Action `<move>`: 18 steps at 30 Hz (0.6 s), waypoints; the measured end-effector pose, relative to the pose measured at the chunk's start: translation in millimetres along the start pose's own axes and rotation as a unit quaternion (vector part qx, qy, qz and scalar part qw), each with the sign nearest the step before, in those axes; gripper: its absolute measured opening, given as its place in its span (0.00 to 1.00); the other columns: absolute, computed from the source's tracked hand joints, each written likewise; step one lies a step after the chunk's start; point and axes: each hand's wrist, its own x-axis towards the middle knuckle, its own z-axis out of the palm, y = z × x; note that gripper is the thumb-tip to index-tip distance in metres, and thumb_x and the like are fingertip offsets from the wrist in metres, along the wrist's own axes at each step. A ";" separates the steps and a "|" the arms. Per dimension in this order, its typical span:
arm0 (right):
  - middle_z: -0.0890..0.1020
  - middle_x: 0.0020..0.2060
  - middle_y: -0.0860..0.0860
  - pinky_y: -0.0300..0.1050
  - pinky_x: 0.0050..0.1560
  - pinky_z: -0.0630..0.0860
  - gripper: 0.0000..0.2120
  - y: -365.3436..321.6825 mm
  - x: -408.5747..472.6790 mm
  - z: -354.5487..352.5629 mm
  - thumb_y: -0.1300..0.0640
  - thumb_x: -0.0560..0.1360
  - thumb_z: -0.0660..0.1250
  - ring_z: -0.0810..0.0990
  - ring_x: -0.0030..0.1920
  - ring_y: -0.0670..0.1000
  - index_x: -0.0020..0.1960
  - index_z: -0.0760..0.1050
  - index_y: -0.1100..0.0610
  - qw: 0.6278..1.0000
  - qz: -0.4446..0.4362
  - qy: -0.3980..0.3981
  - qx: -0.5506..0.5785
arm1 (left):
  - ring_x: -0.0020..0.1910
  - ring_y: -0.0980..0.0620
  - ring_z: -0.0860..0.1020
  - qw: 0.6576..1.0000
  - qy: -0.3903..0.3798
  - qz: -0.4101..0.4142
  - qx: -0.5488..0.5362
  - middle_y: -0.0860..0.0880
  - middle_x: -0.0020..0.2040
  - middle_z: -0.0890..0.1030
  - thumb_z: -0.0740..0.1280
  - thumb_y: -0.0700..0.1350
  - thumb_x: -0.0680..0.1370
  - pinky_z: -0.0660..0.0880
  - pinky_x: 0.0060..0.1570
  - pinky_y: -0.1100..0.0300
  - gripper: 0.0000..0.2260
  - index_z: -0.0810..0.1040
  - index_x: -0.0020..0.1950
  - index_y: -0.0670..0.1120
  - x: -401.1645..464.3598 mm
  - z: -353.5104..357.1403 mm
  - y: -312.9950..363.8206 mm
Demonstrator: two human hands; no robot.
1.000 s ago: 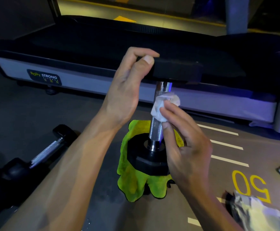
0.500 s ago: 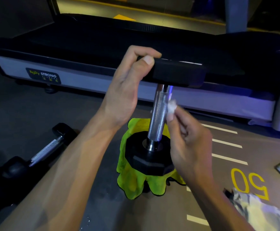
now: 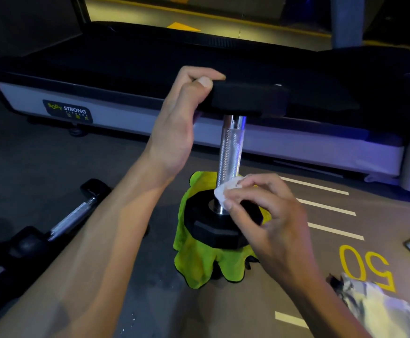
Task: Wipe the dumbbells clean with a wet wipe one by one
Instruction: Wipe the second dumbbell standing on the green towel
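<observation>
- Black second dumbbell (image 3: 60, 225) lies flat at the left edge, its chrome bar angled toward the left forearm; bare grey floor (image 3: 40, 167) separates it from the treadmill (image 3: 150, 69).
- Left hand (image 3: 177, 123) grips the rim of the upright dumbbell (image 3: 230, 152) at its top weight head, thumb curled onto the edge.
- Lower head rests on a green cloth (image 3: 199, 262), whose edges spill past it.
- Right hand (image 3: 269, 215) pinches a wet wipe (image 3: 224, 193) against the base of the knurled bar.
- Crumpled wrapper (image 3: 379, 306) lies at the lower right corner, beside a yellow "50" (image 3: 367, 267).
</observation>
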 end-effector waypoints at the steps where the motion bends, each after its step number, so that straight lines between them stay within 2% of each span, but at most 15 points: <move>1: 0.79 0.49 0.44 0.29 0.52 0.72 0.05 -0.5 1.6 1.3 0.59 0.73 0.77 0.81 0.52 0.42 0.46 0.87 0.50 1.000 0.017 -0.025 0.009 | 0.49 0.64 0.76 1.000 -0.002 -0.003 -0.002 0.65 0.46 0.80 0.56 0.50 0.80 0.70 0.52 0.66 0.10 0.77 0.52 0.55 -0.3 -0.8 -0.2; 3: 0.77 0.45 0.43 0.27 0.48 0.71 0.05 -3.1 6.6 -0.2 0.59 0.72 0.78 0.80 0.49 0.44 0.43 0.87 0.49 0.996 0.041 -0.078 0.018 | 0.50 0.62 0.75 1.000 -0.007 -0.007 0.000 0.64 0.47 0.79 0.55 0.51 0.79 0.70 0.53 0.64 0.11 0.77 0.52 0.56 -0.1 -2.4 -0.7; 6: 0.79 0.41 0.42 0.29 0.42 0.70 0.08 -8.6 19.4 -10.4 0.58 0.70 0.78 0.81 0.44 0.43 0.38 0.86 0.45 0.989 0.047 -0.141 -0.026 | 0.50 0.60 0.75 1.000 -0.016 -0.004 -0.002 0.61 0.49 0.79 0.55 0.50 0.79 0.69 0.54 0.63 0.12 0.77 0.53 0.53 -0.1 -2.9 -0.6; 8: 0.80 0.39 0.43 0.33 0.40 0.71 0.10 -8.7 25.3 -15.5 0.58 0.68 0.76 0.81 0.42 0.45 0.34 0.84 0.43 0.985 0.045 -0.156 -0.059 | 0.50 0.59 0.74 1.000 -0.027 0.005 -0.001 0.58 0.50 0.78 0.55 0.49 0.80 0.69 0.56 0.62 0.12 0.77 0.54 0.51 -0.3 -2.4 0.0; 10: 0.80 0.38 0.45 0.34 0.40 0.72 0.09 -7.1 24.9 -17.7 0.59 0.67 0.76 0.80 0.41 0.46 0.33 0.83 0.45 0.986 0.040 -0.140 -0.080 | 0.51 0.57 0.74 0.999 -0.033 0.005 0.001 0.53 0.52 0.77 0.55 0.49 0.80 0.68 0.57 0.60 0.12 0.77 0.55 0.51 -0.2 -1.4 -0.1; 12: 0.80 0.38 0.44 0.34 0.39 0.71 0.05 -6.0 20.3 -16.9 0.57 0.68 0.75 0.80 0.41 0.45 0.35 0.83 0.48 0.989 0.036 -0.119 -0.084 | 0.51 0.56 0.72 1.000 -0.031 0.000 0.001 0.51 0.52 0.76 0.55 0.48 0.80 0.67 0.56 0.59 0.11 0.77 0.54 0.50 -0.1 0.9 0.2; 14: 0.78 0.41 0.42 0.36 0.40 0.72 0.02 -7.6 15.6 -13.8 0.53 0.69 0.73 0.80 0.42 0.45 0.37 0.83 0.48 0.988 0.027 -0.115 -0.100 | 0.49 0.57 0.72 1.000 -0.029 0.000 -0.001 0.52 0.50 0.76 0.55 0.48 0.79 0.67 0.55 0.61 0.11 0.77 0.53 0.50 -0.2 4.4 0.5; 18: 0.74 0.45 0.41 0.33 0.39 0.68 0.05 -13.2 6.7 -5.2 0.53 0.74 0.70 0.77 0.45 0.43 0.44 0.84 0.45 0.982 0.025 -0.140 -0.128 | 0.47 0.61 0.72 1.000 -0.024 0.005 -0.003 0.56 0.48 0.76 0.55 0.48 0.80 0.68 0.53 0.63 0.11 0.76 0.54 0.48 0.2 7.2 -0.9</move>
